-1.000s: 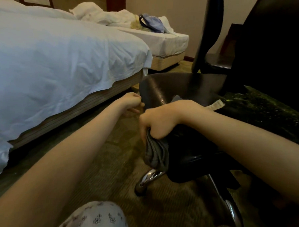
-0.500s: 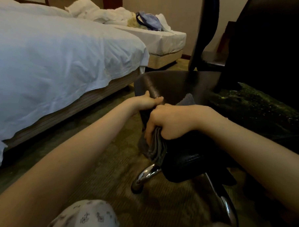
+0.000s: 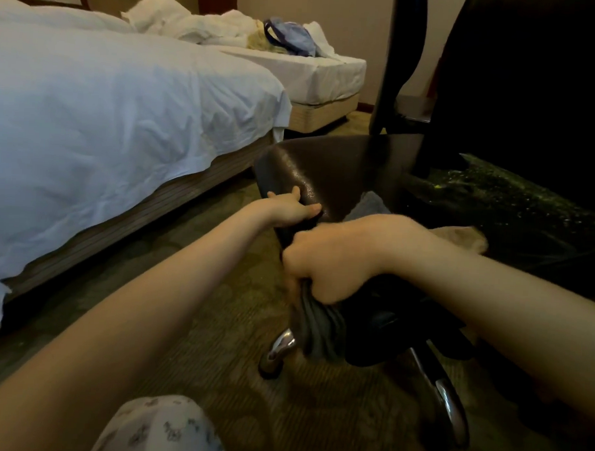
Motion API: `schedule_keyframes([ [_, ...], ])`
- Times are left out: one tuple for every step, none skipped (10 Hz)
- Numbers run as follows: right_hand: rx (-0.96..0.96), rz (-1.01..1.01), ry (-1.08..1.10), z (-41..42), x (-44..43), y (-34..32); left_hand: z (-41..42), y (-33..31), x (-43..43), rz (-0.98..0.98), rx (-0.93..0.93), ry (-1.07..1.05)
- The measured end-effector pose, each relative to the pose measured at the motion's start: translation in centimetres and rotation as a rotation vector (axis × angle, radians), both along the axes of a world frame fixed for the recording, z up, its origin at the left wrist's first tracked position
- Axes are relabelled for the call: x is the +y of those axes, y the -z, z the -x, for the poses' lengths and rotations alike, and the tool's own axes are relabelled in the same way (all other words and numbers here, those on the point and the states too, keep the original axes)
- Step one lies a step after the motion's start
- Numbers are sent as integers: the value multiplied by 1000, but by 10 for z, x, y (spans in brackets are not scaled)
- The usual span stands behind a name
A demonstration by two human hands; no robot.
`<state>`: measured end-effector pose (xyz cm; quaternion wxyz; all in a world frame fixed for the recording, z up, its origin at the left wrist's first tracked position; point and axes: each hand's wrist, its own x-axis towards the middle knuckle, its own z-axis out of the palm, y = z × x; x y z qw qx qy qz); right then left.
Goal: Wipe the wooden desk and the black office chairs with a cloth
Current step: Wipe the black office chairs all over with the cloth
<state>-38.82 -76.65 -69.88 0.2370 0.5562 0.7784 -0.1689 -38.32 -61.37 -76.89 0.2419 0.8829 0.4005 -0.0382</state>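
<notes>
Right hand [image 3: 332, 261]: fisted round a bunched grey cloth [image 3: 318, 332], pressing it to the front edge of the glossy black office chair seat [image 3: 343, 169]; the cloth hangs below the fist.
Left hand [image 3: 291, 209]: grips the seat rim just beside, thumb on top.
Under the seat: chrome base legs [image 3: 280, 347] on patterned green carpet [image 3: 184, 288].
Container: blue fabric bag [image 3: 290, 37] on the far white bed [image 3: 323, 76]; contents cannot be told.
</notes>
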Motion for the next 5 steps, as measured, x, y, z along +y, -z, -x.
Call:
schedule_keyframes([
  [140,154,-8,-2,-13,-13,-2,-4,-2,37,53,23],
  [205,27,-6,-15,-22,-30,-3,-9,2,33,111,38],
  [276,-245,108,-42,-27,-37,-3,-18,-2,75,64,87],
  [334,-380,220,-61,-36,-22,-3,-20,-3,93,26,74],
  [459,-232,238,-71,-56,-20,-4,-15,3,-22,139,37],
])
